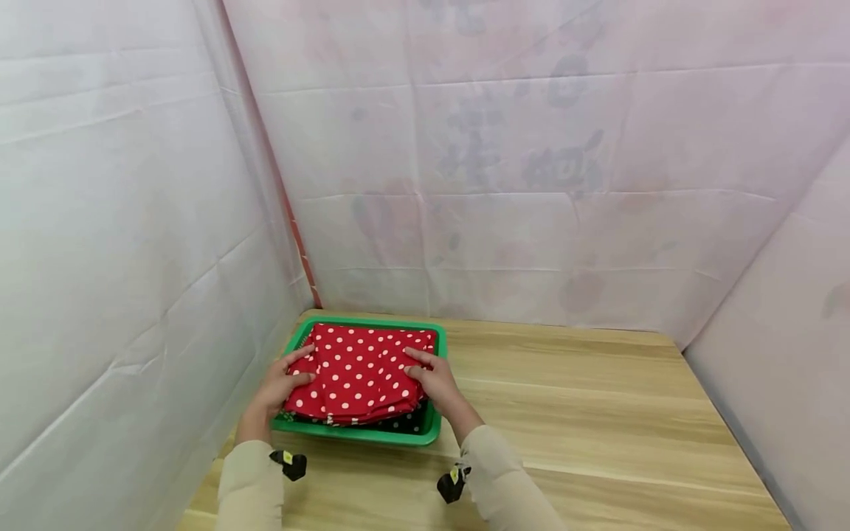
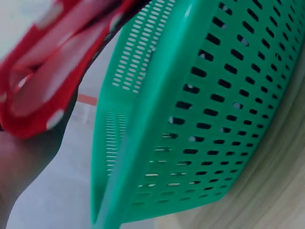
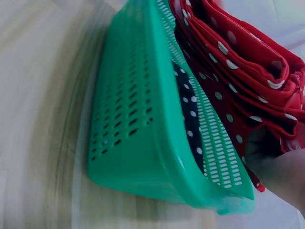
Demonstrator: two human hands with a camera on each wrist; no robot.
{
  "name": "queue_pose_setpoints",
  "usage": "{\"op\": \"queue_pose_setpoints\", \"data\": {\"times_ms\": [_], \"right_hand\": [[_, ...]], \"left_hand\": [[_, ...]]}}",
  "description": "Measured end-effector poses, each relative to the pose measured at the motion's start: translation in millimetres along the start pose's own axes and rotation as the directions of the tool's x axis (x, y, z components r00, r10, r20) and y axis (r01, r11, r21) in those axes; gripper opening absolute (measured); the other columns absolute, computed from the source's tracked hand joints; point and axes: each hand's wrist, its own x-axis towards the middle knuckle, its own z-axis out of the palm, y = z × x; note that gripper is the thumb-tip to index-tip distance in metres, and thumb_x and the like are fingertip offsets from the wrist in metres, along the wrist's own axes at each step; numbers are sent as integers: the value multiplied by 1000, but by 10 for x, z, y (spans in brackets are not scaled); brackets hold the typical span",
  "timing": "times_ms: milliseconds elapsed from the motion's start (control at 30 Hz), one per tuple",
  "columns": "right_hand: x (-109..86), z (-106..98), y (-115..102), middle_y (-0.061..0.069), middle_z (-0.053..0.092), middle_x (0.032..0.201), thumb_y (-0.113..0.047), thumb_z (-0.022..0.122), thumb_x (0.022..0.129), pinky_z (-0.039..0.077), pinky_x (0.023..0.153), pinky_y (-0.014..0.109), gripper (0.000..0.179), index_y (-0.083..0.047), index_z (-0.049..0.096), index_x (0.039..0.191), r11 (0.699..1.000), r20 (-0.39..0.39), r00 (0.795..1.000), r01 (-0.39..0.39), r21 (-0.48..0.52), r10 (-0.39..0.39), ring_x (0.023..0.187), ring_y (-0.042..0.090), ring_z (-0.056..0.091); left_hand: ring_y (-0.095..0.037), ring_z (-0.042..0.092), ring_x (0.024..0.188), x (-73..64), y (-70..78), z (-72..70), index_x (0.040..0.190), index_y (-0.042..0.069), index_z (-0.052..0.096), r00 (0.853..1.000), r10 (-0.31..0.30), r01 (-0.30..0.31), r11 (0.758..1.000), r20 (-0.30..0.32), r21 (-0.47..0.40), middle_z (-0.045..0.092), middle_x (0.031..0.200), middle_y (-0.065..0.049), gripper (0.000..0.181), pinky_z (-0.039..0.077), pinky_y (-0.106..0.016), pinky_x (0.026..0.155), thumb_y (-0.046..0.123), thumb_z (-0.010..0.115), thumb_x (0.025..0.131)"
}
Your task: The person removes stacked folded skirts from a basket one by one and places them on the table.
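A folded red cloth with white polka dots (image 1: 358,369) lies over the top of a green plastic basket (image 1: 358,436). My left hand (image 1: 279,383) grips its left edge, thumb on top and fingers curled beneath. At the opposite edge my right hand (image 1: 434,380) pinches the folded layers, with the thumb above, as the right wrist view also shows. Under the red cloth, a dark cloth with white dots (image 3: 190,117) sits inside the basket. The red cloth's stacked folds (image 2: 52,86) show above the rim in the left wrist view.
The basket stands at the left end of a wood-grain table (image 1: 584,413). White sheets hang as walls at the left (image 1: 133,221), the back (image 1: 505,184) and the right. A small black wrist camera (image 1: 292,466) is strapped by each sleeve.
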Motion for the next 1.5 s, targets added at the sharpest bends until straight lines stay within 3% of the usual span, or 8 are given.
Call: {"op": "queue_pose_setpoints", "data": {"times_ms": [200, 500, 733, 933, 1133, 1267, 1500], "right_hand": [[-76, -115, -57, 23, 38, 135, -2, 56, 90, 53, 75, 39, 45, -3, 49, 134, 999, 53, 998, 16, 46, -18, 97, 26, 59], [-157, -241, -171, 24, 38, 135, -2, 57, 89, 53, 75, 38, 48, -2, 47, 135, 997, 64, 997, 37, 62, -41, 96, 23, 59], [-409, -419, -383, 27, 41, 131, 2, 54, 88, 54, 70, 39, 46, 3, 47, 133, 999, 11, 999, 51, 16, -51, 87, 23, 62], [-386, -622, -201, 23, 42, 131, 2, 57, 88, 54, 69, 40, 46, -2, 49, 133, 996, -19, 998, 59, 63, -58, 88, 23, 62], [-409, -849, -89, 20, 43, 131, 0, 58, 87, 54, 70, 40, 46, -5, 52, 132, 995, -53, 996, 76, 67, -73, 92, 25, 61], [-468, -1028, -63, 19, 42, 131, 1, 58, 86, 53, 71, 40, 47, -5, 52, 132, 994, -85, 995, 68, 82, -61, 96, 26, 59], [-510, -1283, -30, 19, 38, 135, 2, 56, 87, 53, 73, 40, 49, -2, 47, 135, 988, -129, 991, 55, 142, -36, 100, 24, 56]], "left_hand": [[-31, 53, 104, -150, 72, 45, 144, 14, 36, 1000, -7, 9, 997, 27, -72, 25, 142, -21, 66, 53, -39, 75, 5, 65, 86], [-32, 47, 111, -256, 105, 198, 141, 14, 41, 998, -2, -4, 996, -66, -93, 31, 141, -16, 62, 53, -35, 75, 7, 66, 85], [-31, 43, 115, -361, 145, 502, 138, 13, 45, 995, 18, -34, 987, -103, -160, 36, 136, -16, 57, 52, -34, 76, 4, 65, 85], [-31, 45, 114, -425, 136, 720, 133, 14, 49, 990, 14, -48, 971, -143, -234, 41, 133, -12, 54, 52, -38, 76, 4, 67, 84], [-32, 48, 111, -446, 137, 956, 131, 13, 53, 981, 47, -99, 954, -187, -284, 43, 133, -12, 50, 52, -41, 76, 6, 68, 84], [-31, 50, 110, -422, 130, 1148, 130, 13, 53, 984, 77, -122, 946, -158, -299, 44, 133, -13, 50, 52, -40, 77, 6, 68, 84], [-30, 51, 109, -381, 143, 1362, 137, 11, 47, 989, 150, -139, 932, 6, -334, 38, 137, -16, 63, 51, -39, 78, -5, 66, 80]]}}
